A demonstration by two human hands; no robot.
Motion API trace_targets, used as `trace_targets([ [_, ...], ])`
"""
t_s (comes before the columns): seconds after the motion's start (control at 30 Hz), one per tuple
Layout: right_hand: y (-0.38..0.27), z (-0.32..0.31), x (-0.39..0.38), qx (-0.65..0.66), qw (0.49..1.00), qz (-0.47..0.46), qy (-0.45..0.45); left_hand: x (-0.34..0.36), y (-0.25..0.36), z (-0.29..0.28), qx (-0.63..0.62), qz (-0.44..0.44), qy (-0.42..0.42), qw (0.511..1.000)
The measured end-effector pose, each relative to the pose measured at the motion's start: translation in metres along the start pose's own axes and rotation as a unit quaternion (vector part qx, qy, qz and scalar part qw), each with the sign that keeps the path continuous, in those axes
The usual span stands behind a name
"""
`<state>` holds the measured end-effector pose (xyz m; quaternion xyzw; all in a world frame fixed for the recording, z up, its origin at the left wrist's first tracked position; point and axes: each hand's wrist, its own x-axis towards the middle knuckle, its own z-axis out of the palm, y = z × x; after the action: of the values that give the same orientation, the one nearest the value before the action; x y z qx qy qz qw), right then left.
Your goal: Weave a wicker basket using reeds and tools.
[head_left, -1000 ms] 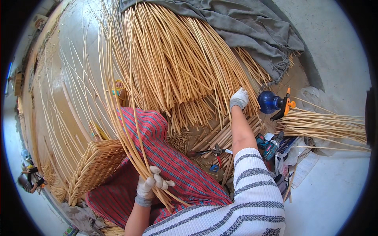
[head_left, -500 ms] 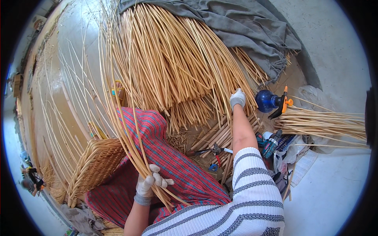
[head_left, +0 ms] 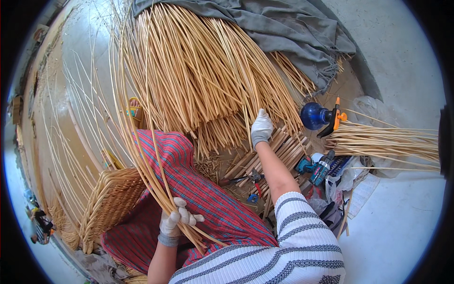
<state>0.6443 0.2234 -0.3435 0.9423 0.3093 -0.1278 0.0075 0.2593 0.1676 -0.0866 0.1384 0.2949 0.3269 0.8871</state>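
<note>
My left hand, in a pale glove with a grey cuff, is closed round a small bundle of long wicker rods. The rods slant up and away to the left; their thick ends show below the hand. My right hand, gloved alike, reaches to the lower ends of a large pile of wicker rods. Its fingers are pressed together against the rod ends, and whatever they pinch is hidden. At my left a woven wicker basket rests tilted beside my lap, with long unwoven stakes fanning out from it.
Red plaid cloth covers my lap. Grey cloth lies over the pile's far end. To the right are a blue spray bottle, another rod bundle and a cordless drill. Pruning shears lie near short thick sticks.
My right hand has moved left and slightly nearer along the pile's lower ends. My left hand still grips its bundle. The whole view has shifted a little.
</note>
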Motion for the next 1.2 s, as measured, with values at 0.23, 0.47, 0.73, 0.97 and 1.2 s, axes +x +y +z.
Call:
trace_targets([
  [0.23, -0.004, 0.009, -0.009, -0.014, 1.0, -0.026, 0.007, 0.0, -0.002, -0.005, -0.019, -0.002, -0.008, 1.0],
  [0.47, 0.002, 0.006, 0.0, -0.031, 0.999, -0.03, -0.004, -0.002, -0.001, -0.003, 0.0, 0.012, 0.008, 1.0],
  [0.73, 0.0, -0.01, 0.007, -0.016, 0.998, 0.027, -0.046, -0.002, 0.002, 0.001, -0.02, 0.0, -0.005, 1.0],
  [0.97, 0.027, -0.015, 0.016, 0.082, 0.993, 0.079, 0.022, -0.005, 0.002, 0.001, -0.009, 0.029, -0.019, 0.999],
  [1.2, 0.044, -0.004, 0.042, 0.466, 0.87, 0.16, 0.017, -0.006, 0.006, 0.001, -0.038, 0.003, -0.012, 0.999],
])
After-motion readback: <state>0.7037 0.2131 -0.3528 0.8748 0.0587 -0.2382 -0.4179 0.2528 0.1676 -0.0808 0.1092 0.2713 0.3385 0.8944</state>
